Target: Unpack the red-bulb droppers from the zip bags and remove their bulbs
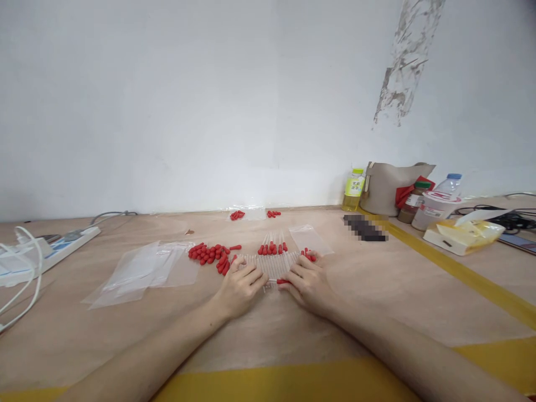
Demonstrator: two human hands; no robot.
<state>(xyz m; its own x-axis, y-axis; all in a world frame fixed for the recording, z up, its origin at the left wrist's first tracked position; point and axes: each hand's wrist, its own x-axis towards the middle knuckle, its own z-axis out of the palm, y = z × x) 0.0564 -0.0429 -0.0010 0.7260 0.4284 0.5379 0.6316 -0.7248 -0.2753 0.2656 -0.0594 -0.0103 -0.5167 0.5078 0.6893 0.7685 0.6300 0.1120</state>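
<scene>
In front of me my right hand (pixel 312 286) is closed, pinching a red rubber bulb (pixel 282 281) between thumb and fingers. A thin clear glass tube (pixel 273 281) runs from the bulb towards my left hand (pixel 243 283), whose fingers are closed on the tube's other end. Just beyond both hands lies a row of clear glass tubes (pixel 278 264), side by side. Behind that row are several droppers with red bulbs (pixel 272 248), their tubes pointing away. Left of my left hand is a pile of loose red bulbs (pixel 209 254). A few more red bulbs (pixel 309 255) sit by my right fingers.
Clear plastic bags (pixel 146 271) lie at left, another bag (pixel 310 239) beyond my right hand. Small groups of red bulbs (pixel 237 215) rest near the wall. A power strip (pixel 62 254) stands far left. At right are a drink bottle (pixel 354 190), a grey bag (pixel 389 187) and a tissue pack (pixel 463 231).
</scene>
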